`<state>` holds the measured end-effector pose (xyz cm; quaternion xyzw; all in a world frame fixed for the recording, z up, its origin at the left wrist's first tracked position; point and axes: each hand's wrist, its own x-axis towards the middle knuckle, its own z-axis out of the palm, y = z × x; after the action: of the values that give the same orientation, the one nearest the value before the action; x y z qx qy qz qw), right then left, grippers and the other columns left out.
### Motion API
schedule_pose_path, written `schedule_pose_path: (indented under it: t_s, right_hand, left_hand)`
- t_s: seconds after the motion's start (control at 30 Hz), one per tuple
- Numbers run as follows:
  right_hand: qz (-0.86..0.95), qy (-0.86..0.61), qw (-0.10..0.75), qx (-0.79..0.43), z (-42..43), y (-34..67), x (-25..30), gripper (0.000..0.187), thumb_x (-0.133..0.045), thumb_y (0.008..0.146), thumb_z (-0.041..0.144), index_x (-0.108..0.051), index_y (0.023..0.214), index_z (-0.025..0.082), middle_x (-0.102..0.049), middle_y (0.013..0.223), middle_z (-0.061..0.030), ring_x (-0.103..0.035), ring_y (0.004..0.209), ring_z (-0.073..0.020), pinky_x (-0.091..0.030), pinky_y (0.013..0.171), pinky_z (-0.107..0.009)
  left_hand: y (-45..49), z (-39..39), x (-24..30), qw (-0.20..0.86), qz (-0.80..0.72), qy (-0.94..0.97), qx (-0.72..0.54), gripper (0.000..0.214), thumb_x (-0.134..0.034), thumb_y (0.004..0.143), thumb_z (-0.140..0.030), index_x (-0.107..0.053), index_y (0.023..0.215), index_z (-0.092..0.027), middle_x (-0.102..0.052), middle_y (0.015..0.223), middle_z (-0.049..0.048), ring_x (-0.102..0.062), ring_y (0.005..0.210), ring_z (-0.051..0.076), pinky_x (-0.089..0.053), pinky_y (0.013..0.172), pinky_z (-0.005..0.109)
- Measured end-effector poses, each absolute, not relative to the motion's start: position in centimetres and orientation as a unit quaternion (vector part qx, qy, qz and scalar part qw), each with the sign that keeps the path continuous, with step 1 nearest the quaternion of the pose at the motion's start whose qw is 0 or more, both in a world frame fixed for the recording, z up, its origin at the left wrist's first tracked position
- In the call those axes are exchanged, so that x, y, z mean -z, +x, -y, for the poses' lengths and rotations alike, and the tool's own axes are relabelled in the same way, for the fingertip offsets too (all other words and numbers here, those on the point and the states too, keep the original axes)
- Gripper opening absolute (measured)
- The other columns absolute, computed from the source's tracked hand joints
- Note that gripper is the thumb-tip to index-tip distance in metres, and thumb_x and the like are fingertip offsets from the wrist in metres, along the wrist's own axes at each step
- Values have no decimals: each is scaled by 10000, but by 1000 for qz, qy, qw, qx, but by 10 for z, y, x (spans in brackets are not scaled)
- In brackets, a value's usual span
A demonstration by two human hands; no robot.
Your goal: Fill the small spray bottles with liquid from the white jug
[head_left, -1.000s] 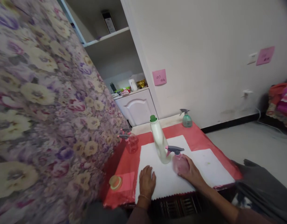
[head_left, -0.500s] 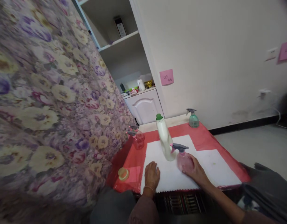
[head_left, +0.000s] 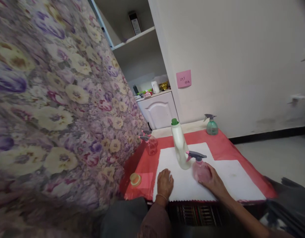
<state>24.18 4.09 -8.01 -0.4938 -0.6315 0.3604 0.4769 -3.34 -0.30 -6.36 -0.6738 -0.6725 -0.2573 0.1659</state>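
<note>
My right hand is wrapped round the body of a pink spray bottle with a grey trigger head and a pink nozzle pointing left. Just behind it stands a tall pale-green bottle with a green cap, on the white cloth. My left hand lies palm down near the cloth's left edge, fingers loosely stretched, with nothing in it.
Pink spray bottles stand at the left on the red table cover. A green spray bottle is at the back right. A round yellowish lid lies front left. A floral curtain hangs along the left side.
My view has swung slightly left, so the whole scene sits further right. Both hands and the bottles keep about the same places on the table.
</note>
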Motion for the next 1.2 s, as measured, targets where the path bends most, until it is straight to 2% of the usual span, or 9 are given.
schedule_pose_path:
  t_s: [0.2,0.5,0.63,0.77,0.87,0.93,1.03,1.13,1.2]
  right_hand:
    - [642,-496,458,-363,-40,246,82,834,-722,670,483,-374,1388,239,-485,1445,-136,-474,1329,-354,-388,1106,-523]
    - [636,-497,446,-387,-36,253,79,864,-710,685,492,-332,1417,233,-447,1471,-129,-431,1364,-337,-342,1143,-501]
    - [634,-485,455,-395,-37,251,77,834,-708,696,466,-345,1396,196,-447,1462,-157,-434,1355,-330,-325,1153,-512]
    - [634,-460,489,-384,-36,248,72,743,-719,702,417,-416,1349,213,-529,1372,-127,-493,1298,-320,-396,1107,-483]
    - [636,-456,503,-368,-32,250,65,671,-713,727,407,-470,1320,209,-589,1247,-111,-582,1145,-304,-498,977,-438]
    - [640,-446,506,-370,-29,253,60,567,-650,796,422,-503,1302,214,-622,1115,-86,-622,1008,-276,-527,888,-410]
    - [648,-417,503,-391,-25,259,55,401,-529,900,415,-543,1264,246,-624,1028,-58,-631,935,-243,-526,856,-378]
    - [664,-380,508,-397,-25,261,56,431,-555,891,385,-520,1302,260,-579,1234,-84,-579,1133,-268,-507,938,-379]
    - [674,-354,507,-404,-25,260,57,512,-585,868,364,-471,1357,262,-521,1352,-93,-525,1239,-278,-475,1011,-391]
  left_hand:
    - [-34,6,68,147,678,-666,274,283,-488,834,-142,-670,1049,-166,-709,1137,131,-643,1085,267,-490,1004,503]
    - [-35,10,69,100,680,-656,312,305,-480,833,-134,-674,1063,-184,-702,1167,111,-630,1112,252,-476,1033,507]
    - [-41,11,62,61,673,-649,349,280,-483,838,-180,-693,1024,-196,-715,1145,101,-645,1094,247,-508,1005,482]
    - [-28,12,48,23,668,-624,404,324,-380,904,-235,-671,1035,-180,-712,1076,117,-663,1048,248,-536,963,479]
    - [5,16,37,-17,648,-635,421,292,-409,922,-283,-654,1056,-200,-699,1094,95,-659,1064,227,-547,960,410]
    - [33,20,31,-99,626,-648,422,311,-460,928,-351,-615,1154,-205,-672,1189,96,-634,1128,223,-531,990,380]
    - [65,22,29,-222,587,-651,426,510,-524,899,-417,-468,1351,-187,-566,1370,133,-555,1256,253,-483,1053,400]
    - [80,19,33,-275,572,-637,438,686,-575,861,-447,-328,1441,-178,-451,1478,163,-489,1330,278,-455,1083,414]
    - [83,14,35,-284,571,-634,438,708,-570,868,-440,-281,1461,-185,-409,1510,169,-462,1356,275,-442,1097,414]
